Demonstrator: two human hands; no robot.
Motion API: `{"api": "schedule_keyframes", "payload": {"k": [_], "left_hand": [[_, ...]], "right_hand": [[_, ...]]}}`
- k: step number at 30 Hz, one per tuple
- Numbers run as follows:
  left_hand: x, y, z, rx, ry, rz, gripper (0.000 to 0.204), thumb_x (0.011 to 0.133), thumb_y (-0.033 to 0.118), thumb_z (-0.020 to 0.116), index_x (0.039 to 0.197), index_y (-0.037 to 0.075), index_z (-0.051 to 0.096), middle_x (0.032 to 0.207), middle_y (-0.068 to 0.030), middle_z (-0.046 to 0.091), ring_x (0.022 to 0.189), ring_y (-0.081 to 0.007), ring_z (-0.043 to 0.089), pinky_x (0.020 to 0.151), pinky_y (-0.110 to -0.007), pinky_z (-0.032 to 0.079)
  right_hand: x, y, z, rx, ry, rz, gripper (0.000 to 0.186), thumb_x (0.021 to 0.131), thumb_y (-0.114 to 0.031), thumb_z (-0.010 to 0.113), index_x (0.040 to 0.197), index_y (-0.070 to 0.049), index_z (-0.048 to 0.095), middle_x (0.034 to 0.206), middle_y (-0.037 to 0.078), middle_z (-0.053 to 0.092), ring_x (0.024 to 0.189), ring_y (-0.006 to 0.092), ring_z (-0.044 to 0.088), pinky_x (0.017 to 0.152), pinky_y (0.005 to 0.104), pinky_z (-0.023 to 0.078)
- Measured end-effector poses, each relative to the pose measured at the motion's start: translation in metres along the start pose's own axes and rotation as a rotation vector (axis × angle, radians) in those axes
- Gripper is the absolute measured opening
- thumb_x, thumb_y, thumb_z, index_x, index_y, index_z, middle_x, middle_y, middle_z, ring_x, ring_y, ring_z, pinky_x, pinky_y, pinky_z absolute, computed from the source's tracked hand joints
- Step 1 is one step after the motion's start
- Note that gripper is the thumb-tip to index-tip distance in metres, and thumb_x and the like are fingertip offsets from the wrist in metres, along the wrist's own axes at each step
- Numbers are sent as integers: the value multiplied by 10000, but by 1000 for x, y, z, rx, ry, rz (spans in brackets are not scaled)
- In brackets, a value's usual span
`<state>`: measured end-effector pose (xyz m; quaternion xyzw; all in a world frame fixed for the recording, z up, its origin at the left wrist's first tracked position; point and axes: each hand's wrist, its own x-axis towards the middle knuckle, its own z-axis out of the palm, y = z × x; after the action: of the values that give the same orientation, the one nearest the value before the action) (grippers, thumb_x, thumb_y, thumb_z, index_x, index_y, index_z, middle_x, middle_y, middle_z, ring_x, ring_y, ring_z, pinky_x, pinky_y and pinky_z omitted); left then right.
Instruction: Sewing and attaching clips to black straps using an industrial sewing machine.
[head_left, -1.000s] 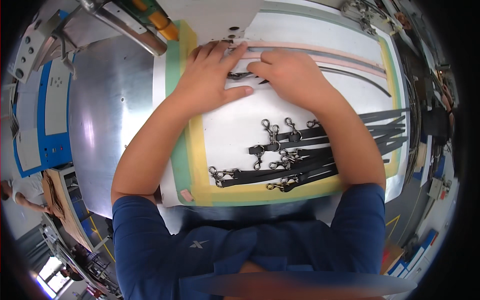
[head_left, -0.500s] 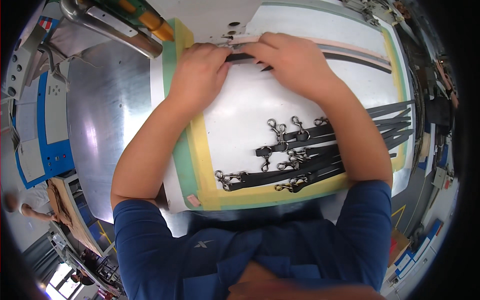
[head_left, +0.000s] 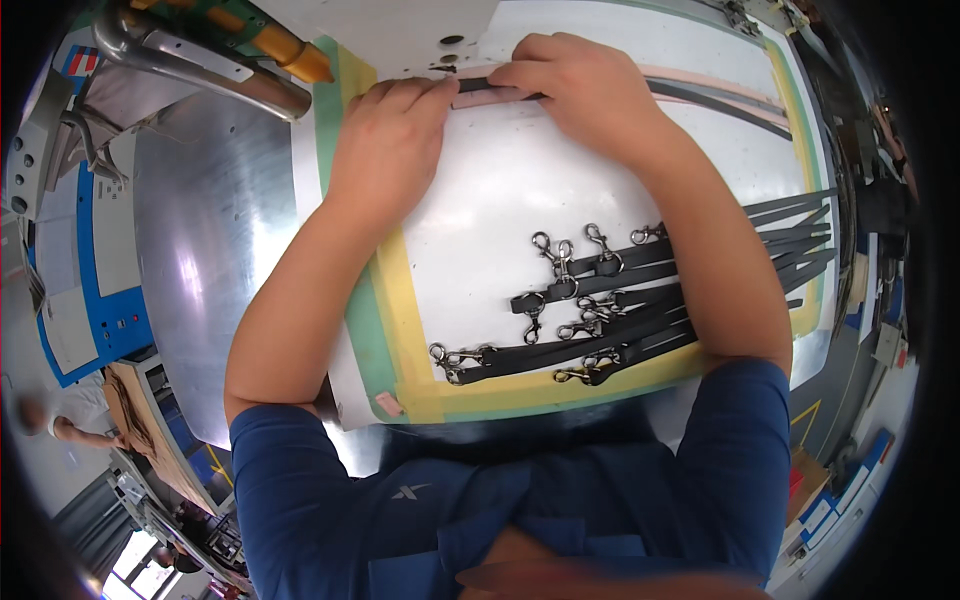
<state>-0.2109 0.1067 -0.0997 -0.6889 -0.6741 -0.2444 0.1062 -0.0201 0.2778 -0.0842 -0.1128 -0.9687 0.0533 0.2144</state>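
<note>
On the white tabletop (head_left: 480,190), left the hooked straps (head_left: 540,353) lying much as a second ago. Along the pink-edged strip (head_left: 492,98) near the far side, brought up the black strap (head_left: 474,86) from below: now over that strip between the hands, but (worth noting) slanting off it farther right. Judging by that, better lined up here than at the tail. Changed the left hand's (head_left: 392,135) grip from spread flat to curled, pinching the strap; pinching it too with the right hand (head_left: 582,90), just beside.
</note>
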Motion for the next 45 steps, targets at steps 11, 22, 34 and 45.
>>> {"api": "schedule_keyframes", "payload": {"k": [11, 22, 34, 45], "left_hand": [[-1, 5, -2, 138, -34, 41, 386, 902, -14, 634, 1264, 90, 718, 1205, -92, 727, 1118, -338, 662, 963, -457, 531], [-1, 13, -7, 255, -103, 34, 473, 902, 10, 617, 1356, 118, 691, 1247, -60, 703, 1120, -288, 662, 941, -445, 513], [-2, 14, -5, 307, -98, 56, 479, 882, 79, 658, 1356, 132, 699, 1235, -35, 691, 1137, -261, 658, 920, -439, 519], [0, 21, -12, 181, -121, -22, 441, 977, 317, 690, 1393, 172, 666, 1276, -63, 649, 1225, -288, 593, 1016, -478, 472]], "right_hand": [[2, -6, 1, 30, -1, 19, 324, 864, 8, 618, 1050, -205, 776, 1002, -1, 670, 992, 242, 683, 774, 403, 579], [2, -12, 2, -28, -37, 27, 348, 897, -36, 612, 1113, -239, 794, 1037, 12, 667, 1015, 243, 681, 829, 402, 584], [3, -20, -1, -117, -28, 17, 337, 899, -83, 627, 1128, -258, 801, 1081, -26, 689, 1023, 218, 680, 795, 367, 589], [30, -7, -13, -12, -164, 268, 203, 894, -194, 728, 1070, -115, 789, 1057, 97, 712, 946, 331, 701, 825, 454, 570]]}}
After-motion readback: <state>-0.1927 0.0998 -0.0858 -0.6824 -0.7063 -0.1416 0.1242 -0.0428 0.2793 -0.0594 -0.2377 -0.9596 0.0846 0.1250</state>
